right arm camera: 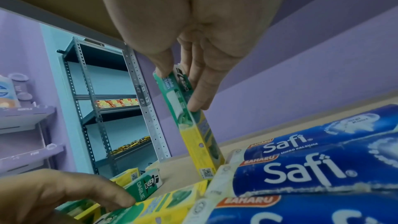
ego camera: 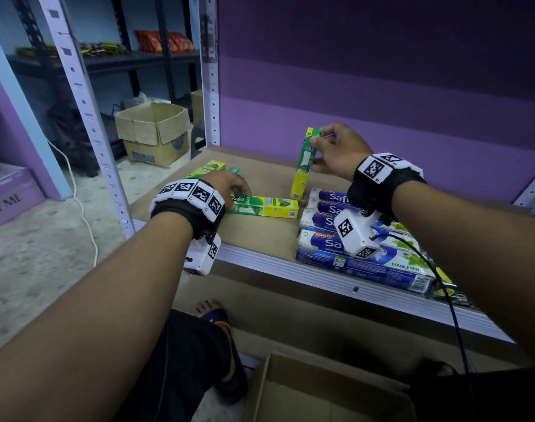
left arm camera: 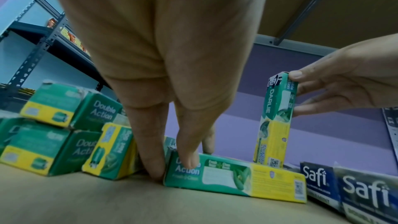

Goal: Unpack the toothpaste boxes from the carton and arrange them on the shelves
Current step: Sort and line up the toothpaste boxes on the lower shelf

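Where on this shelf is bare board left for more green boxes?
Bare board runs from the flat green box to the front rail, left of the Safi packs. More lies behind, toward the purple wall. It is crowded at the left hand.

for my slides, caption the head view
Right hand stands a Darlie box upright while left hand holds another flat.

Purple wall [ego camera: 382, 86], banded in darker and lighter tones, beyond both hands. Pale slotted metal upright [ego camera: 211, 71] at the wall's left end, beyond the left hand; second slotted upright [ego camera: 86, 108] nearer, left of it. Dark slotted-angle rack [right arm camera: 90, 101] further left, holding red and yellow packets. Speckled grey floor [ego camera: 40, 239] below, crossed by a white cable [ego camera: 80, 205]. Lighting dim, bluish.
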{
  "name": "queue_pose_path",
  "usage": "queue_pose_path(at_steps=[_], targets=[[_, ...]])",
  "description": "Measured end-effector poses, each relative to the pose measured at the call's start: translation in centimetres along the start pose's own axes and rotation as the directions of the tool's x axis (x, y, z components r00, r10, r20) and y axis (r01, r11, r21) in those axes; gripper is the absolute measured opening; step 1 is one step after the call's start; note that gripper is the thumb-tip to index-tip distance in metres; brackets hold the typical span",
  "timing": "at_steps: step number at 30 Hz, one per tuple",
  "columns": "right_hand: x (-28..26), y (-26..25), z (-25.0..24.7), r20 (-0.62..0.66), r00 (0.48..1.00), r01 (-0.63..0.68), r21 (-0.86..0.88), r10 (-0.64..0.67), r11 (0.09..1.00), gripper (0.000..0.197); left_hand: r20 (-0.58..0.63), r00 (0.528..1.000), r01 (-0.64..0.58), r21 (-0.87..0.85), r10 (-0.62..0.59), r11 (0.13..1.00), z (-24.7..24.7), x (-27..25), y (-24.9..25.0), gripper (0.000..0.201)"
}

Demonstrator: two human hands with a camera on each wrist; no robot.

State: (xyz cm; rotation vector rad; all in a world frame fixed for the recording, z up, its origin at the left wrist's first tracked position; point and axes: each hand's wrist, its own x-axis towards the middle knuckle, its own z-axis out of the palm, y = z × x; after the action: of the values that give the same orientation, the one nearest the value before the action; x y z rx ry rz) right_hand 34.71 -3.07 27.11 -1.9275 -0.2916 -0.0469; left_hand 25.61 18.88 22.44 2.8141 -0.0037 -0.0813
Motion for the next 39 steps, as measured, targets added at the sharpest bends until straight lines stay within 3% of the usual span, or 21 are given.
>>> queue_pose_path(at_steps=[6,9,13,17,19,22,27,31,39], targets=[[0.2,-0.8,1.2,0.034,0.999,0.015,-0.1,-0.011,0.995,0.015,-0.065,0.998,0.017,-0.059,-0.021,0.998,0.8,0.6,-0.8,0.052],[0.3,-1.0,2.2,0.088,0.996,0.046,-0.189,-0.03,0.981,0.018,-0.098,0.987,0.101,-0.234,-0.127,0.967,1.3,1.0,-1.4,0.058],[0.5,-1.2,4.2,0.166,0.985,0.085,-0.264,-0.041,0.961,0.022,-0.042,0.972,0.174,-0.527,-0.23,0.832,1.7,1.1,-1.8,0.053],[0.9,-1.6,5.7,0.228,0.971,0.163,-0.38,-0.079,0.911,0.025,-0.082,0.961,0.198,-0.457,-0.263,0.867,1.6,1.2,-2.1,0.053],[1.3,-1.9,6.3,0.274,0.958,0.204,-0.445,-0.084,0.872,0.028,-0.052,0.956,0.217,-0.535,-0.288,0.817,1.6,1.3,-2.2,0.051],[2.0,-2.4,7.5,0.334,0.937,0.282,-0.554,-0.101,0.783,0.033,0.072,0.939,0.291,-0.687,-0.336,0.666,1.6,1.3,-2.0,0.048],[2.2,-2.6,9.3,0.383,0.922,0.336,-0.709,-0.061,0.621,0.039,-0.026,0.943,0.258,-0.571,-0.331,0.779,1.7,1.3,-2.2,0.045],[2.4,-2.1,10.7,0.406,0.914,0.345,-0.758,-0.014,0.553,0.04,-0.043,0.946,0.259,-0.494,-0.321,0.83,1.5,1.1,-1.9,0.037],[2.5,-1.7,11.9,0.445,0.893,0.38,-0.82,0.06,0.429,0.044,-0.034,0.945,0.269,-0.485,-0.325,0.832,1.5,0.9,-1.8,0.035]])
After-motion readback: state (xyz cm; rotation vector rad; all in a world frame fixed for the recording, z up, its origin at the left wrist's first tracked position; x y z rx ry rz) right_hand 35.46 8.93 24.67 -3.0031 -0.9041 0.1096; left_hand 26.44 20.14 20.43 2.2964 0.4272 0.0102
